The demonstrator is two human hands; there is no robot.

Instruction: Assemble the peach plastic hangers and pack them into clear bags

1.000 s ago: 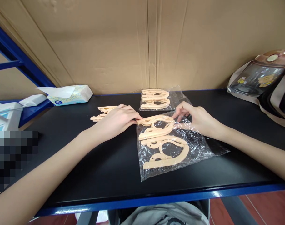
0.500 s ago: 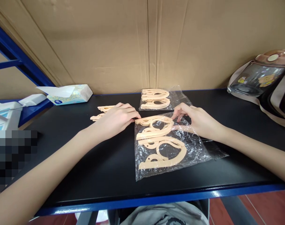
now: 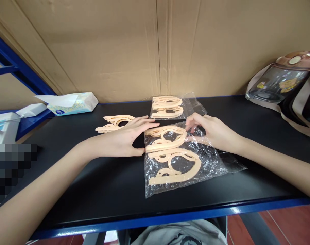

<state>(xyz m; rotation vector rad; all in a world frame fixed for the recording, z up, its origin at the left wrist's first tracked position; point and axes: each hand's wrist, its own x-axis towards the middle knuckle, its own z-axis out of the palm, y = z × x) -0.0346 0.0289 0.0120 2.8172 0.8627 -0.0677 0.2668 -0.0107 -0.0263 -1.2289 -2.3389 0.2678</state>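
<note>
A clear plastic bag (image 3: 211, 160) lies flat on the black table, with beige folding hangers (image 3: 188, 173) in it, folded up one above the other. My right hand (image 3: 204, 131) is at the bag's right part, fingers and thumb closed round the curved end of the upper hanger; film seems to cover part of the thumb. At the bag's left edge, my left hand (image 3: 126, 137) has its fingers stretched out and the thumb apart, near the straight ends of the upper hangers. Partly hidden behind it are loose beige folding hangers (image 3: 111, 124) on the table.
Another clear bag with beige folding hangers (image 3: 167, 107) lies at the back of the table (image 3: 99, 200). A tissue pack (image 3: 75, 103) stands back left by a blue metal frame (image 3: 19, 68). At back right a strapped bottle (image 3: 279, 81) leans near the cardboard wall (image 3: 106, 47).
My left hand has opened, its fingers and thumb spreading at the bag's left edge, and more of the loose hangers shows behind it. My right hand stays at the upper hanger.
</note>
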